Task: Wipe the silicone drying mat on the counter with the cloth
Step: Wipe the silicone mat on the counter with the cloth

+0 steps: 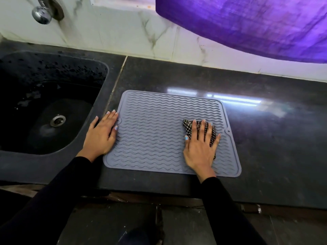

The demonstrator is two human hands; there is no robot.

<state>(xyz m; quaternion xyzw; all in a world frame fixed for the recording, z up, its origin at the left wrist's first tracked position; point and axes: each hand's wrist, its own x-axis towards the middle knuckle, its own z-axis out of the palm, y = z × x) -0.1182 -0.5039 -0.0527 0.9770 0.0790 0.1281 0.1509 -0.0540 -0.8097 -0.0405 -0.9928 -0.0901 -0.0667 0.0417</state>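
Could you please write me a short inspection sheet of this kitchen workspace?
Surface: dark stone counter, glossy, with light reflections.
Job's things: grey ribbed silicone mat lies flat; checked cloth on its right part.
Clutter: nothing seen.
Hands: left hand flat on the mat's left edge; right hand spread, pressing the cloth.
Cables: nothing seen.
Surroundings: black sink at left, chrome tap, marble wall tiles, purple fabric hanging above.

A mat [169,133] lies on the table [274,138], with a sink [44,103] to its left. A cloth [200,129] sits on the mat's right side, under the right hand [201,147]. The left hand [102,135] rests on the mat's left edge.
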